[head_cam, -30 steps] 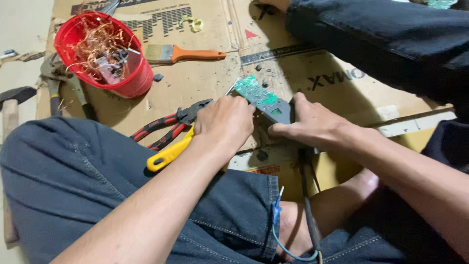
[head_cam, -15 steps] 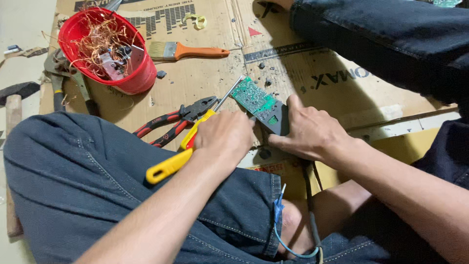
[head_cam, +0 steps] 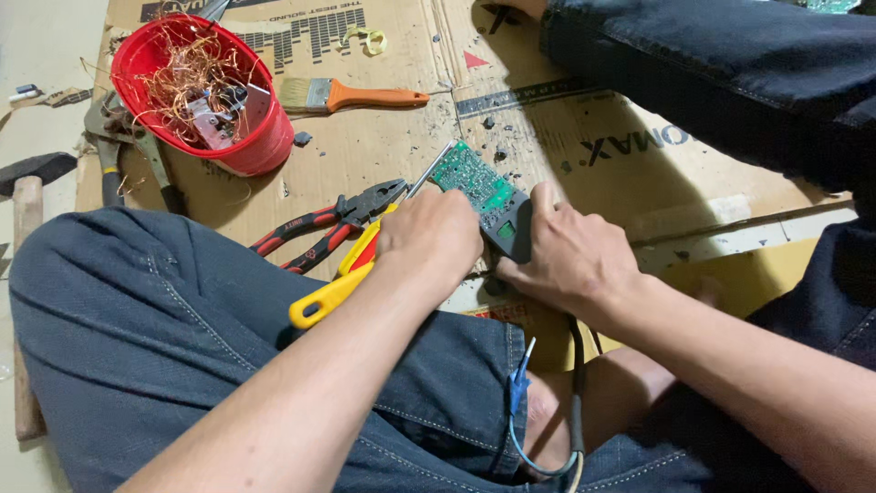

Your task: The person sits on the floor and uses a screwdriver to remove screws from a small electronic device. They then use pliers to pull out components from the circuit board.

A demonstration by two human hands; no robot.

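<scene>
We've got our left hand [head_cam: 429, 239] wrapped tight around a yellow-handled tool [head_cam: 333, 290]. The handle pokes out back toward our knee, and its metal tip [head_cam: 429, 171] runs along the left edge of the green board [head_cam: 476, 183]. Fingers are curled closed around the grip, so that's a firm hold.

Our right hand [head_cam: 570, 260] is pressed down on the near end of the board, thumb alongside a dark block [head_cam: 511, 233] at that end, fingers bent over it and pinning it in place. The board itself sits on the cardboard [head_cam: 383, 137] right in front of our hands, angled away toward the upper left.

Just left of the left hand lie red-handled pliers [head_cam: 333, 224], jaws pointing at the board and touching or nearly touching the yellow tool, hard to say which. Further back there's a red bowl [head_cam: 265, 146] full of copper wire scraps [head_cam: 187, 78], and beside it a brush [head_cam: 351, 94] with an orange handle. A hammer [head_cam: 32, 183] lies off the cardboard at the far left. A dark cable [head_cam: 577, 383] runs from under the right hand down between our legs, with a thin blue wire [head_cam: 518, 383] next to it. Someone else's dark-trousered leg [head_cam: 730, 73] crosses the top right.
</scene>
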